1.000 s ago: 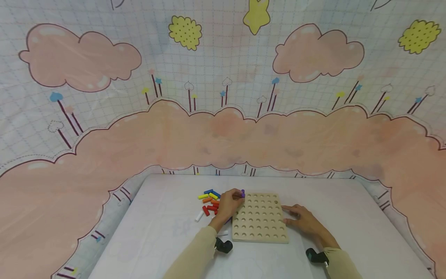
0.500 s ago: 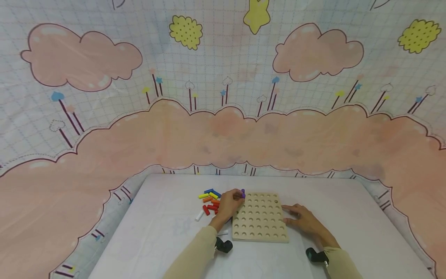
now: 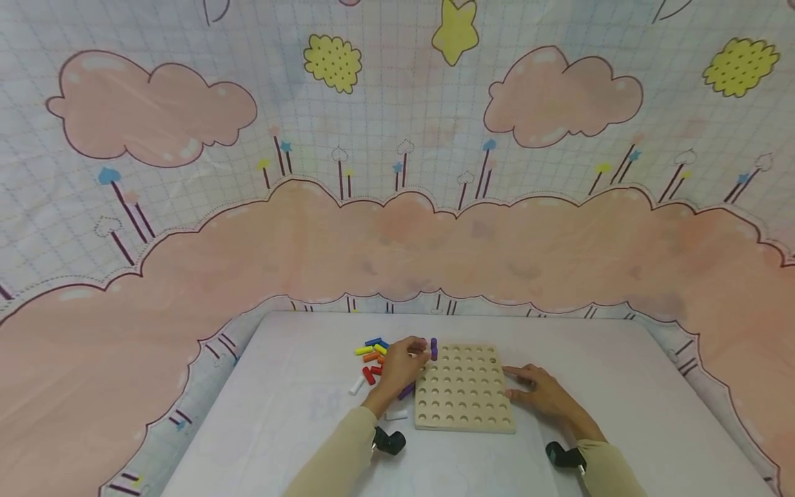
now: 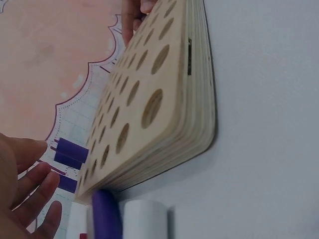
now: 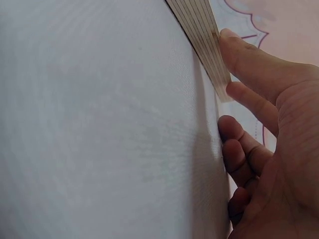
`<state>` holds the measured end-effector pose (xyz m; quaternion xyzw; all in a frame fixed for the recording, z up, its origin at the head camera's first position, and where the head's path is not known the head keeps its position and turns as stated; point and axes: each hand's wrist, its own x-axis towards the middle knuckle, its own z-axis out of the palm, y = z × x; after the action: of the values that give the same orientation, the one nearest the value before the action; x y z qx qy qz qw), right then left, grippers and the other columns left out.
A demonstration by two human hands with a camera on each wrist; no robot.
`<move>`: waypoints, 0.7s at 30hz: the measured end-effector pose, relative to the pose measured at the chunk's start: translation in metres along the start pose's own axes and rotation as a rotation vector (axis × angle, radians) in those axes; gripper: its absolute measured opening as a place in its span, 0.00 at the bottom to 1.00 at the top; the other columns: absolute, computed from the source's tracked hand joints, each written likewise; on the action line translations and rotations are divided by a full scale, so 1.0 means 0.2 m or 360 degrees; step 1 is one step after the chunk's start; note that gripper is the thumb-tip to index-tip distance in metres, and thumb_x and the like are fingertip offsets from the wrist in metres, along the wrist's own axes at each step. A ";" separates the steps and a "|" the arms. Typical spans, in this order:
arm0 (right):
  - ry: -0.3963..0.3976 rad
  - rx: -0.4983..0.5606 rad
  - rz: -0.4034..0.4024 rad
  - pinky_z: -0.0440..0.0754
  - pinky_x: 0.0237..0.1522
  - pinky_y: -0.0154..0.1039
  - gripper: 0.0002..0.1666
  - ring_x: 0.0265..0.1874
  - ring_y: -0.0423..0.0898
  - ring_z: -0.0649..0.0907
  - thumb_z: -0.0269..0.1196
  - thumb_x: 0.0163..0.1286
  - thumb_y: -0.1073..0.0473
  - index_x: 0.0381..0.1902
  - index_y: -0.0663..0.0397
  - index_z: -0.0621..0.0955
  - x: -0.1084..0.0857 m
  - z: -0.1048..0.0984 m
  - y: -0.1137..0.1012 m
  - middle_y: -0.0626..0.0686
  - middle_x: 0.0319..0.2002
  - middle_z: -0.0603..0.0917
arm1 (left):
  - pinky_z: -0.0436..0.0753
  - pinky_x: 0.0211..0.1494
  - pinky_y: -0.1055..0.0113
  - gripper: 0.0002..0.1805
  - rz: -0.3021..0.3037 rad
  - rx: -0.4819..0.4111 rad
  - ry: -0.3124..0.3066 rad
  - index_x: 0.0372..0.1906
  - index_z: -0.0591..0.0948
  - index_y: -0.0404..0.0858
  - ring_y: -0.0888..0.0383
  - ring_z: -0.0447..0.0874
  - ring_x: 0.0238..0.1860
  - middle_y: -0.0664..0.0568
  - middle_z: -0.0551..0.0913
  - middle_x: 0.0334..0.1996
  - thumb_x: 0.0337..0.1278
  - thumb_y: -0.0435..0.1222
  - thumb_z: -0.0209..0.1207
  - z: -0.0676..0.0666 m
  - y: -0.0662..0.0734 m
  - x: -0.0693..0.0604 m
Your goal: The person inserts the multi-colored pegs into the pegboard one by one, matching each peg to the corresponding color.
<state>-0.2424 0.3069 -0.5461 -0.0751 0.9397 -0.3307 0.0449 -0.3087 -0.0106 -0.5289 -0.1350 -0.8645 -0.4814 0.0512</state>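
Note:
My left hand [image 3: 400, 366] is beside the far left corner of a wooden pegboard [image 3: 464, 388], its thumb and fingers spread slightly apart from the pegs. Two purple pegs [image 4: 71, 153] stand upright in holes along the board's left side. In the left wrist view a narrow gap separates the thumb tip from the nearer peg. At the board's right edge my right hand [image 3: 543, 392] touches the side with index finger and thumb. Its other fingers are bent toward the tabletop in the right wrist view [image 5: 269, 109].
Left of the board lie loose yellow pegs [image 3: 364, 351], blue pegs [image 3: 373, 342], orange pegs [image 3: 370, 357], red pegs [image 3: 369, 376] and a white peg [image 3: 357, 385]. Another white peg [image 3: 396, 415] and a purple peg [image 3: 406, 391] lie by its near left side. The white tabletop [image 3: 279, 414] extends around.
My left hand has let go of a purple peg and drawn back a little to the left, showing both standing pegs and more loose ones. The right hand has stayed in place.

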 end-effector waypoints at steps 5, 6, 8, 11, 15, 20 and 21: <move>-0.0010 -0.0009 0.0015 0.74 0.54 0.52 0.35 0.49 0.46 0.74 0.68 0.61 0.41 0.64 0.45 0.77 0.00 0.00 0.00 0.48 0.47 0.79 | 0.83 0.50 0.62 0.11 0.0057 -0.0007 0.0013 0.46 0.84 0.38 0.56 0.85 0.44 0.51 0.88 0.40 0.59 0.36 0.65 -0.05 0.02 -0.01; -0.0011 -0.0008 0.0019 0.74 0.54 0.52 0.35 0.49 0.46 0.74 0.68 0.61 0.41 0.64 0.45 0.77 0.00 0.00 0.00 0.48 0.48 0.79 | 0.83 0.49 0.63 0.12 0.0069 0.0003 0.0012 0.46 0.84 0.37 0.57 0.85 0.44 0.51 0.88 0.40 0.59 0.36 0.65 -0.06 0.03 -0.01; -0.0014 -0.0001 0.0022 0.73 0.55 0.52 0.35 0.49 0.47 0.74 0.68 0.61 0.41 0.64 0.45 0.77 0.00 0.00 0.00 0.48 0.47 0.79 | 0.83 0.49 0.64 0.12 0.0100 0.0015 0.0022 0.46 0.84 0.37 0.56 0.86 0.43 0.50 0.88 0.40 0.59 0.36 0.65 -0.08 0.03 -0.02; -0.0015 0.0011 0.0038 0.73 0.56 0.54 0.34 0.50 0.48 0.74 0.68 0.61 0.41 0.64 0.45 0.77 0.00 0.00 0.00 0.49 0.48 0.79 | 0.84 0.48 0.62 0.12 0.0147 0.0012 0.0045 0.46 0.84 0.35 0.55 0.86 0.43 0.49 0.88 0.40 0.58 0.34 0.65 -0.12 0.03 -0.03; -0.0016 0.0014 0.0054 0.73 0.56 0.55 0.34 0.50 0.48 0.75 0.68 0.61 0.42 0.64 0.45 0.78 0.00 0.00 0.00 0.49 0.48 0.79 | 0.84 0.47 0.58 0.13 0.0190 -0.0031 0.0080 0.46 0.84 0.33 0.54 0.86 0.42 0.47 0.88 0.40 0.57 0.34 0.65 -0.17 0.04 -0.05; -0.0014 -0.0006 0.0034 0.74 0.54 0.51 0.34 0.48 0.46 0.74 0.68 0.61 0.42 0.64 0.46 0.78 0.00 -0.01 -0.01 0.48 0.47 0.79 | 0.84 0.48 0.56 0.13 0.0225 -0.0033 0.0112 0.46 0.84 0.34 0.54 0.86 0.42 0.47 0.88 0.41 0.58 0.35 0.65 -0.23 0.05 -0.08; -0.0015 -0.0011 0.0024 0.74 0.54 0.51 0.34 0.48 0.46 0.74 0.68 0.61 0.41 0.64 0.46 0.78 0.00 -0.01 -0.01 0.48 0.47 0.79 | 0.84 0.48 0.55 0.13 0.0238 -0.0021 0.0115 0.46 0.83 0.34 0.54 0.86 0.42 0.47 0.88 0.41 0.58 0.35 0.65 -0.24 0.05 -0.09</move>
<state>-0.2425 0.3066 -0.5439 -0.0697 0.9412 -0.3267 0.0515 -0.2914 -0.0493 -0.4999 -0.1820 -0.8464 -0.4865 0.1173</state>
